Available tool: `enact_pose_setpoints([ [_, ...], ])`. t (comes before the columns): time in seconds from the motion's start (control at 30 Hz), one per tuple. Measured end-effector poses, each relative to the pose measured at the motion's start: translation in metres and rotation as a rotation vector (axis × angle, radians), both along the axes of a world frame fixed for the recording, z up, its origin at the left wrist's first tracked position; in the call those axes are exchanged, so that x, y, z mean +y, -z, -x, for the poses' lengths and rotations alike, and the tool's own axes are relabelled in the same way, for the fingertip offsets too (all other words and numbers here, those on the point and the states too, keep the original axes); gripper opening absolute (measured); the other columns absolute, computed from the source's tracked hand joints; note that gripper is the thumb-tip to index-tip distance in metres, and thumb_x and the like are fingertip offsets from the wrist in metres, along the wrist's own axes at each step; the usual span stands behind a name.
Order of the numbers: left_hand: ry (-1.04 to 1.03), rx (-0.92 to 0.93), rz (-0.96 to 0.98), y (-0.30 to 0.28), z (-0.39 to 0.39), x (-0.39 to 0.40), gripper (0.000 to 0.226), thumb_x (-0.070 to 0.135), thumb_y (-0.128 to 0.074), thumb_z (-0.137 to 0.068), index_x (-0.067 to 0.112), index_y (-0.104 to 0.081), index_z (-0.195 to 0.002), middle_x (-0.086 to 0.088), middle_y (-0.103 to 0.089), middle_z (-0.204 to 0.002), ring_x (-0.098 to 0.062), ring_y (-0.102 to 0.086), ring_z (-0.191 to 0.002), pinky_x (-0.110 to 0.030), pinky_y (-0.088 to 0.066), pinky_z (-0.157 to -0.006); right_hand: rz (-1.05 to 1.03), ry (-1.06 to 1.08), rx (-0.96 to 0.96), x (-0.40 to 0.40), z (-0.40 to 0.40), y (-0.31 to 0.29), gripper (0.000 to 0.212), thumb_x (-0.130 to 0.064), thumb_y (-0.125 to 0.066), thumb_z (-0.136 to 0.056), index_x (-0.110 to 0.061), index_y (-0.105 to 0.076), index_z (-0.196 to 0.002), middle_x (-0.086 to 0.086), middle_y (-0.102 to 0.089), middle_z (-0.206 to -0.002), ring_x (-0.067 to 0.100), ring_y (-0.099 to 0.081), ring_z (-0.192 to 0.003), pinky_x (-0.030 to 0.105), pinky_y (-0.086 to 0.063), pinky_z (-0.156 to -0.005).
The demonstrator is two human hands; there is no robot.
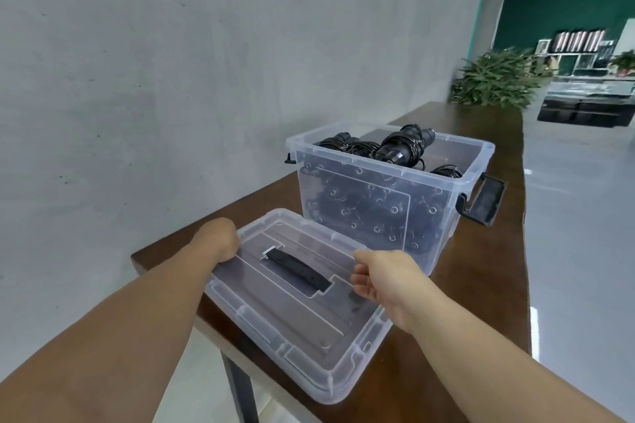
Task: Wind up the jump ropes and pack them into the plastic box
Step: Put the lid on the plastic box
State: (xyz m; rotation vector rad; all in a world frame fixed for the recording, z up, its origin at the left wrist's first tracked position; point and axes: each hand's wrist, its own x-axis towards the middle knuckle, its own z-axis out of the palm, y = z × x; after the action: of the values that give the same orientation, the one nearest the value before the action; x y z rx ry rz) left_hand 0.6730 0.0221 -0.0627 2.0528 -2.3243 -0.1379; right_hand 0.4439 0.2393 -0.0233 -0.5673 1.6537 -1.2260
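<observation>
Jump ropes [400, 148] are sitting wound in the plastic box [378, 216], heaped to its rim. Left hand [221, 240] and right hand [378, 276] are gripping opposite edges of the lid [292, 312], likely for closing it.

Soft daylight, floor [580, 216] glare, perhaps blurred background

- Left forearm reaches forward from the lower left, bare, wrist bent downward.
- Left hand [221, 240] grips the far-left edge of the lid [281, 326], its fingers out of sight below.
- Right forearm comes in from the lower right.
- Right hand [381, 276] pinches the lid's right edge, thumb on top, fingers curled beneath.
</observation>
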Motion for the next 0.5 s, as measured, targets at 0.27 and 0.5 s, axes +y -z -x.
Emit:
enact_pose_setpoints([
  [0.27,0.025,-0.003,-0.004,-0.010,-0.007,-0.009,0.036,0.027,-0.041,-0.103,0.000,-0.063,-0.113,-0.016,-0.063,-0.116,-0.031,-0.058,-0.107,-0.034,-0.045,-0.090,0.064,-0.032,0.153,-0.009,-0.006,0.014,0.017,-0.012,-0.060,-0.091,0.002,-0.064,-0.100,0.009,-0.059,-0.078,0.019,-0.057,-0.069,0.029,-0.052,-0.064],
  [0.5,-0.017,-0.073,-0.047,-0.013,-0.045,-0.013,0.025,0.012,-0.050,-0.098,-0.003,-0.065,-0.111,-0.017,-0.065,-0.116,-0.029,-0.061,-0.108,-0.029,-0.047,-0.087,-0.057,-0.016,0.556,-0.013,-0.014,0.014,0.038,-0.019,-0.047,-0.091,-0.008,-0.054,-0.127,0.014,-0.057,-0.119,0.032,-0.062,-0.096,0.034,-0.054,-0.074],
])
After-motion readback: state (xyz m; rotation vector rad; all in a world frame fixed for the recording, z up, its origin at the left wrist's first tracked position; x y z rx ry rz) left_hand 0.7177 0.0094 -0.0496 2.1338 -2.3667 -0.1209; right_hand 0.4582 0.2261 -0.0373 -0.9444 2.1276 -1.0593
